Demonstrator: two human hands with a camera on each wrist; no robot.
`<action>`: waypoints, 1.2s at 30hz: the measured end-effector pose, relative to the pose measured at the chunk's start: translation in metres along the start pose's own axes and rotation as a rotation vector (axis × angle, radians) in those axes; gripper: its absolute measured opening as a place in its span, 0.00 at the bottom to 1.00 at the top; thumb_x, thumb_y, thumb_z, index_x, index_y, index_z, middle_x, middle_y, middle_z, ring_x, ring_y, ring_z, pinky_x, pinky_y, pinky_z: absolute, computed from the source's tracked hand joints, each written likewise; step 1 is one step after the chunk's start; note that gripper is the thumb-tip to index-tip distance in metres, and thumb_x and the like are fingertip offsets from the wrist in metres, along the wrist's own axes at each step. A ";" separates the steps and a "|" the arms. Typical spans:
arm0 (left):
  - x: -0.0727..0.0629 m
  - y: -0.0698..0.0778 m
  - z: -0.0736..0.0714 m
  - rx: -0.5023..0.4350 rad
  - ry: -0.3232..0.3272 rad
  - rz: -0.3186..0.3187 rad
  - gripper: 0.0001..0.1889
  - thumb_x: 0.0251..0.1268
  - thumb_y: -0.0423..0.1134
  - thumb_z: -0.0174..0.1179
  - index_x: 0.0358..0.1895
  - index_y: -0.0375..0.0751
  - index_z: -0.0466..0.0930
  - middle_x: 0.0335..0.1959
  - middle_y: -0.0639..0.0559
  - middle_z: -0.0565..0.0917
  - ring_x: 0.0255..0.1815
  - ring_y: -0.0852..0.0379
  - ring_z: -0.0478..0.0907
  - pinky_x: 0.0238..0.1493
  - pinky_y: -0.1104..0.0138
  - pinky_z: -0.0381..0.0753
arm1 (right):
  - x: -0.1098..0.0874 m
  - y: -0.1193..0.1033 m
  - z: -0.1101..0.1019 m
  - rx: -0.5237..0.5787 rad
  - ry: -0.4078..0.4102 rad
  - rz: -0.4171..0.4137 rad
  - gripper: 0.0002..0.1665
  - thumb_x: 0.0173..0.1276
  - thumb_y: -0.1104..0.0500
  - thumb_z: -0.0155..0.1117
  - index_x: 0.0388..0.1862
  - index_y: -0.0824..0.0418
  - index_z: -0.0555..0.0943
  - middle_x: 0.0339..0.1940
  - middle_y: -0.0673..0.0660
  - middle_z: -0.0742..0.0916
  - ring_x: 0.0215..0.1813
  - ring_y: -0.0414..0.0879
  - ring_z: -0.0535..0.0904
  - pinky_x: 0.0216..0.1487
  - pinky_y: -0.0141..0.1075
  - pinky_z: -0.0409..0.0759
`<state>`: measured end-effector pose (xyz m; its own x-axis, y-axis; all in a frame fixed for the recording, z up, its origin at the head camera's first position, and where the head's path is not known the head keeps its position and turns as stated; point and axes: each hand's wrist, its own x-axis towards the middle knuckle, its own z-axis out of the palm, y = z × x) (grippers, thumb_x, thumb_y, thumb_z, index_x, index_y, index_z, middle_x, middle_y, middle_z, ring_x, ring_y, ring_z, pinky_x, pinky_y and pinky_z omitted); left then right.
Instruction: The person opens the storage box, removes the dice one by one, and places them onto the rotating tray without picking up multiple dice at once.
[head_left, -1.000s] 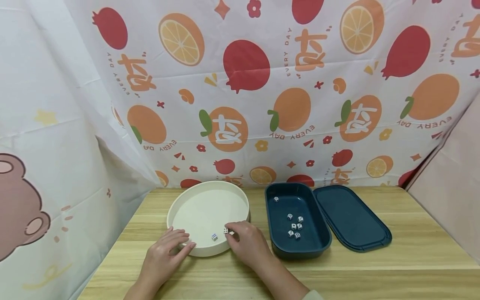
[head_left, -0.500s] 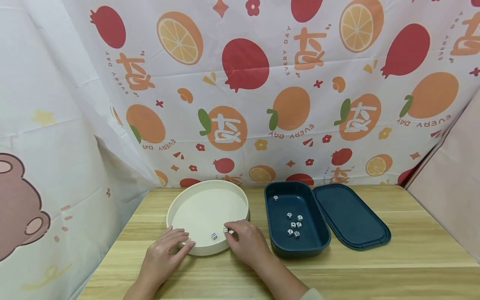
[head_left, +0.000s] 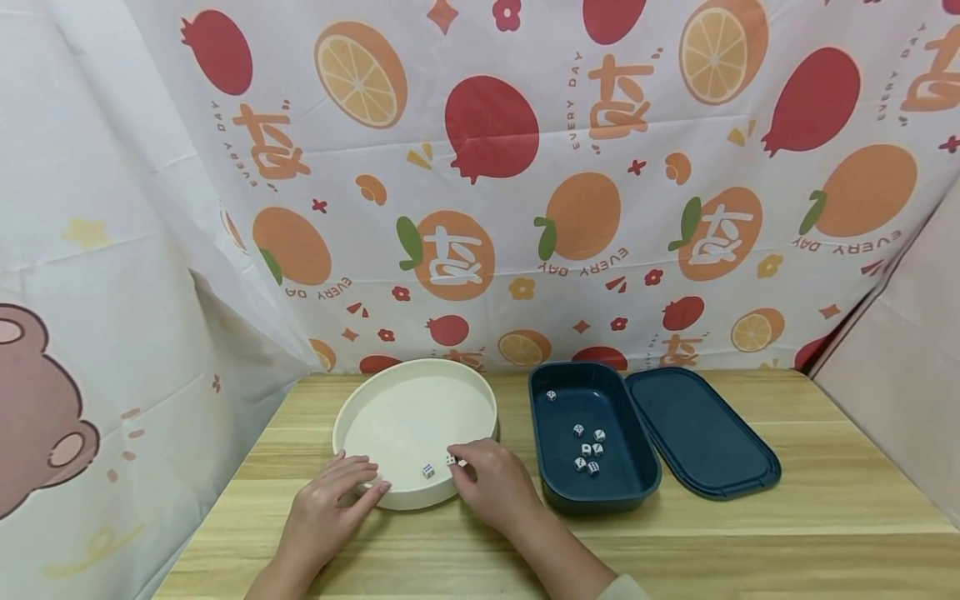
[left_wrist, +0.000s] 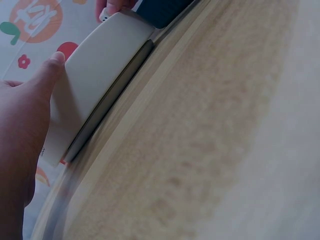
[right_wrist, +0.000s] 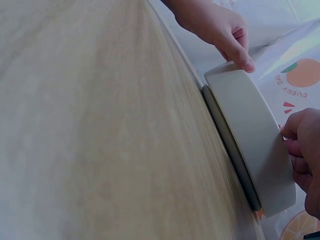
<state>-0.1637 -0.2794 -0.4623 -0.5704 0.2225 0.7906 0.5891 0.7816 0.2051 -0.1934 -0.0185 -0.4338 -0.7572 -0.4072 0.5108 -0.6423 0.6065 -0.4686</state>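
Observation:
A round cream tray (head_left: pixel 416 417) stands on the table at the centre left. My left hand (head_left: pixel 326 508) holds its near left rim, with the thumb (left_wrist: pixel 57 60) against the edge and the fingers reaching over it. At the near right rim my right hand (head_left: pixel 491 483) pinches a white die with dark dots (head_left: pixel 451 459) between thumb and forefinger. That die also shows above the rim in the left wrist view. Just left of it, a white die with blue dots (head_left: pixel 428 471) lies inside the tray.
A dark blue rectangular box (head_left: pixel 555 467) stands right of the tray, with several white dice (head_left: pixel 587 450) on its floor. Its matching lid (head_left: pixel 705 433) lies against it on the right. A fruit-print cloth (head_left: pixel 495 125) hangs behind the wooden table (head_left: pixel 712 550).

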 end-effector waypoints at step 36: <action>-0.001 -0.001 0.001 -0.001 -0.008 -0.009 0.09 0.45 0.40 0.76 0.31 0.44 0.89 0.32 0.53 0.89 0.42 0.51 0.85 0.74 0.76 0.64 | 0.000 0.002 0.000 -0.012 0.016 -0.022 0.13 0.67 0.56 0.66 0.49 0.54 0.87 0.44 0.46 0.90 0.47 0.38 0.85 0.47 0.28 0.87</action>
<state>-0.1638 -0.2798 -0.4640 -0.5800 0.2204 0.7842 0.5850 0.7827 0.2127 -0.1945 -0.0176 -0.4352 -0.7411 -0.4094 0.5321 -0.6569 0.6061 -0.4486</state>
